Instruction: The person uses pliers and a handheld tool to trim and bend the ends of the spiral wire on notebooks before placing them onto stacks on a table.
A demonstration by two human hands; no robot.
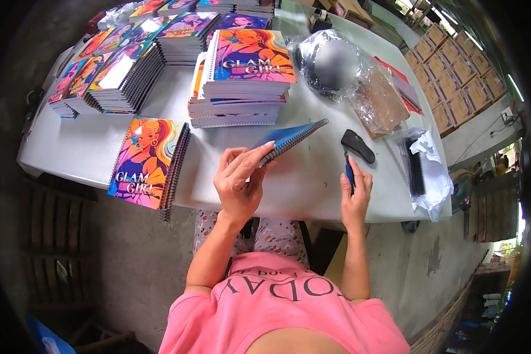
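Note:
My left hand (pixel 239 182) pinches a spiral-bound notebook (pixel 290 139) by its near corner, holding it tilted above the table with its coiled edge toward me and a blue cover showing. My right hand (pixel 356 196) is closed around a slim blue-handled tool (pixel 350 176); its exact kind is hard to make out. Just beyond that tool lies a dark, oblong object (pixel 358 147). To the left, by the front edge, sits a small pile of coil-bound notebooks (pixel 146 162) with a bright illustrated cover. Behind my left hand rises a tall stack of notebooks (pixel 237 105) without visible coils.
Several piles of coiled notebooks (pixel 127 76) fill the far left of the white table (pixel 218 159). Clear plastic wrap (pixel 379 101) lies at the back right. Black coils (pixel 415 168) rest on white wrapping near the right edge. Cartons (pixel 457 82) are stacked beyond the table.

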